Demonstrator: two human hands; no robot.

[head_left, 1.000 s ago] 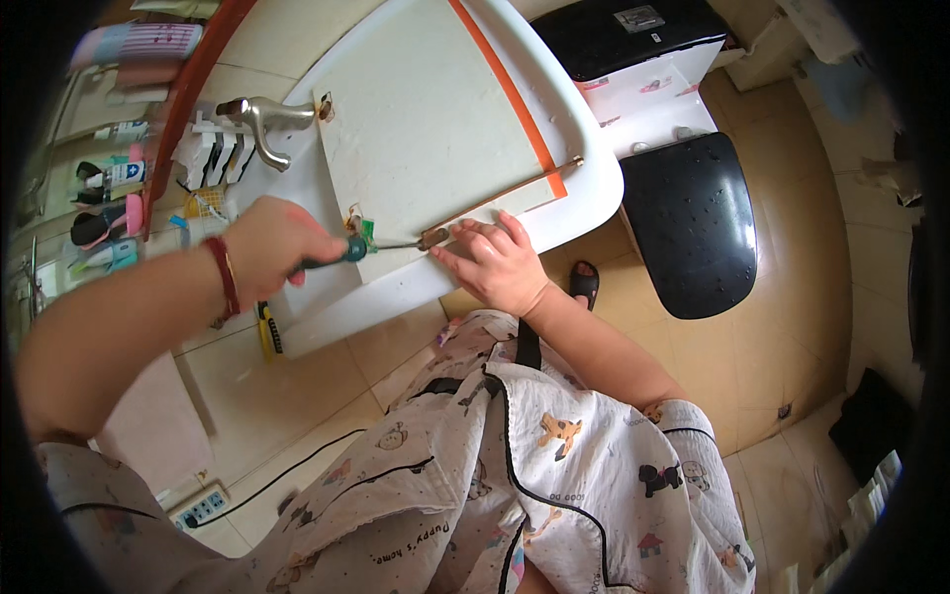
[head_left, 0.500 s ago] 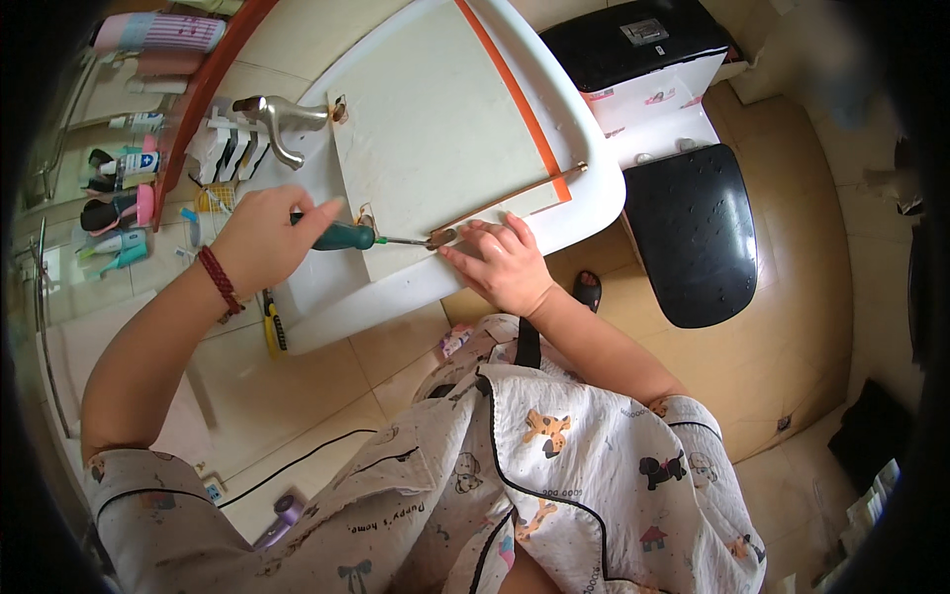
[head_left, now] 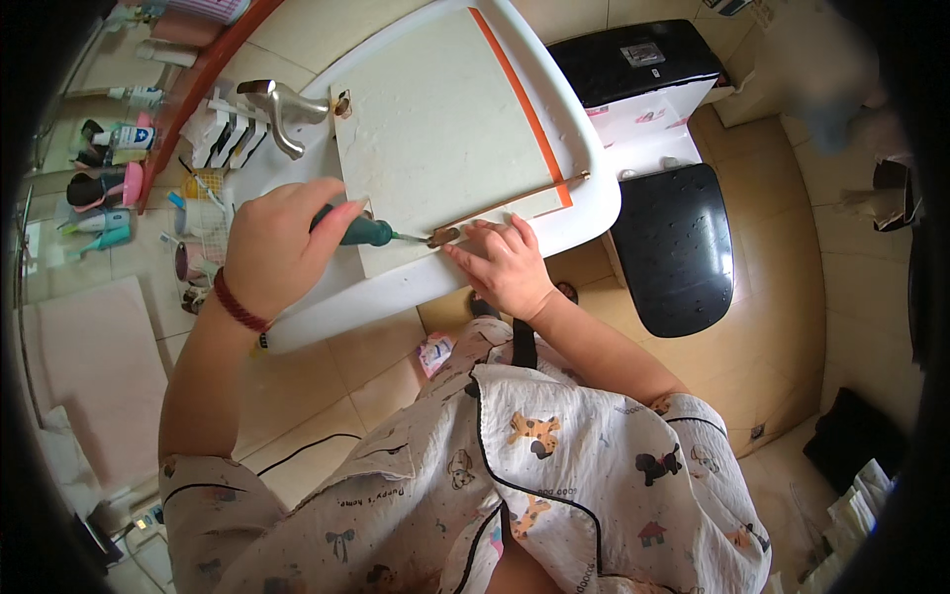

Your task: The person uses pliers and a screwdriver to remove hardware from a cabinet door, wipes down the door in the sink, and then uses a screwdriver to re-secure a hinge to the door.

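My left hand (head_left: 272, 247), now lower mid-frame, stays clamped on the screwdriver (head_left: 368, 232); my right hand (head_left: 505, 265) presses flat, fingers together, near the board (head_left: 435, 119)'s lower edge.

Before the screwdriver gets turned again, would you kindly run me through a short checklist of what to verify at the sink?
1. Left hand wrapped around the green-handled screwdriver: ok.
2. Screwdriver tip at the small brown fitting on the near edge of the pale board: ok, it reaches the fitting; whether it sits in a screw head, cannot tell.
3. Right hand steadying the work: ok, its fingers press on the board's edge right beside the fitting.
4. Fingers out of the tip's path: not ok, they lie very close to it.
5. Board resting flat across the white sink: ok, as far as visible.
6. Thin rod along the board's edge fastened: cannot tell.
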